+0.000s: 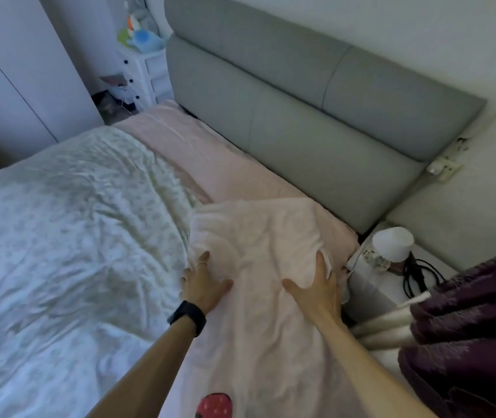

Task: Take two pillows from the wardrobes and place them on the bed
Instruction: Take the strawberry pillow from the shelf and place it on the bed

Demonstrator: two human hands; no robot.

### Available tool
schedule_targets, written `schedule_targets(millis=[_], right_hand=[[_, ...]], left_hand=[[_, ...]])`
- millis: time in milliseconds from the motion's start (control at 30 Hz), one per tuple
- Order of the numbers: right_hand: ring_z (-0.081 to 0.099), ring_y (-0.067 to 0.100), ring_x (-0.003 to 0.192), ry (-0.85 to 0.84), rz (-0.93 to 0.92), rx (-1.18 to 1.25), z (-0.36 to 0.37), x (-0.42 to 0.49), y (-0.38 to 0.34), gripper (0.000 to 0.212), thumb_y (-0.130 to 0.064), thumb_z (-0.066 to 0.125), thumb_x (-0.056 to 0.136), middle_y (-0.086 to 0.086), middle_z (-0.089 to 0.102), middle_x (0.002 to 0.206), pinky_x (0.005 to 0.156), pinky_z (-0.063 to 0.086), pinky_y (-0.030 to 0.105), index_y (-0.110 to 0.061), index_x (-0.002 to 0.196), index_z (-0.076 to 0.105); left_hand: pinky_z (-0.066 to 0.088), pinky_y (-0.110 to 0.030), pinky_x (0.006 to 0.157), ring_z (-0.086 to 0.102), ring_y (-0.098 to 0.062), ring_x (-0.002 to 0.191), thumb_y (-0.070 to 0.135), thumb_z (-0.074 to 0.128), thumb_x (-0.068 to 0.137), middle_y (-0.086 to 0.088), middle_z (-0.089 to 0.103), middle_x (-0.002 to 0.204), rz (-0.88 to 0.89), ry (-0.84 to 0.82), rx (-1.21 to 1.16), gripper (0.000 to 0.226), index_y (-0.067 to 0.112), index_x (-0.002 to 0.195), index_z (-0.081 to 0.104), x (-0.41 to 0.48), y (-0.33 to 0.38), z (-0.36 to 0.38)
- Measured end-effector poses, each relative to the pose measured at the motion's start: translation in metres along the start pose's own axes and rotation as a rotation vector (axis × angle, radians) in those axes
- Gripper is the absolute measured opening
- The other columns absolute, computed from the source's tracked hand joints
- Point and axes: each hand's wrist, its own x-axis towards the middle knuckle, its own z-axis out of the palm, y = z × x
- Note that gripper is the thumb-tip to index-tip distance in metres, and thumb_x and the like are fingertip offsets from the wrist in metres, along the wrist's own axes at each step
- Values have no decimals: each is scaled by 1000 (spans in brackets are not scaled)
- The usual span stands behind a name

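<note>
We observed a pale pink, soft fabric pillow (259, 251) lying flat on the pink-sheeted bed (180, 152), its long axis running from the viewer toward the grey padded headboard (301, 116), far end just short of it; a red strawberry print (214, 406) marked its near end; the left hand (203, 285), fingers spread wide, pressed flat on the pillow's left edge beside the crumpled white patterned duvet (59, 221); the right hand (316, 288), also spread, rested on the pillow's right side, fingertips sunk into a fold; neither hand gripped anything; a white lamp (391, 245) stood nearby on the right.
</note>
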Motion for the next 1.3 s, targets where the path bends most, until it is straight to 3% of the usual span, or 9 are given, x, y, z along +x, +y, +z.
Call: schedule_targets(millis=[233, 367, 567, 733, 833, 1000, 1167, 1300], right_hand=[[29, 40, 145, -42, -30, -56, -51, 131, -9, 113, -72, 68, 72, 16, 21, 163, 115, 32, 55, -44, 157, -2], [27, 38, 145, -47, -82, -107, -70, 202, -13, 113, -70, 71, 71, 13, 22, 162, 115, 29, 50, -43, 157, 3], [33, 36, 143, -168, -153, -223, -76, 315, -12, 113, -71, 72, 73, 11, 27, 162, 111, 33, 48, -43, 158, 2], [37, 37, 140, -273, -263, -278, -59, 399, -18, 110, -60, 76, 77, 17, 35, 156, 112, 35, 48, -36, 161, 9], [39, 39, 139, -314, -333, -312, -40, 455, -25, 109, -54, 80, 77, 19, 39, 152, 113, 35, 46, -31, 161, 15], [47, 37, 127, -393, -408, -326, -10, 542, -25, 109, -60, 79, 73, 13, 43, 142, 107, 42, 47, -39, 158, 14], [47, 36, 128, -364, -420, -317, 7, 604, -9, 110, -61, 80, 71, 12, 45, 139, 107, 41, 44, -40, 158, 16], [44, 35, 136, -425, -415, -308, 26, 632, 9, 111, -62, 80, 71, 14, 42, 145, 112, 38, 43, -41, 158, 13]], left_hand=[[43, -55, 105, 44, -41, 128, 46, 76, 77, -18, 38, 141, -78, -18, -94, 96, 35, 155, 21, 74, 87, 41], [42, -54, 106, 41, -41, 129, 44, 76, 79, -19, 37, 141, -147, -6, -149, 95, 34, 155, 20, 110, 126, 69], [40, -52, 106, 43, -42, 127, 43, 76, 81, -20, 38, 141, -307, 60, -232, 93, 35, 155, 20, 170, 161, 121], [40, -54, 109, 46, -40, 125, 38, 78, 81, -18, 38, 140, -451, 104, -393, 91, 36, 154, 22, 218, 170, 163], [38, -47, 108, 45, -38, 126, 41, 77, 81, -15, 40, 140, -515, 173, -432, 90, 39, 152, 22, 249, 175, 189], [45, -50, 105, 48, -36, 122, 43, 77, 79, -12, 40, 135, -548, 311, -505, 87, 42, 149, 26, 302, 184, 230], [43, -35, 95, 44, -27, 119, 45, 75, 78, 1, 34, 119, -523, 409, -569, 86, 51, 145, 23, 346, 198, 272], [40, -44, 107, 40, -32, 125, 46, 77, 78, -8, 37, 133, -558, 412, -528, 91, 50, 149, 19, 374, 191, 296]])
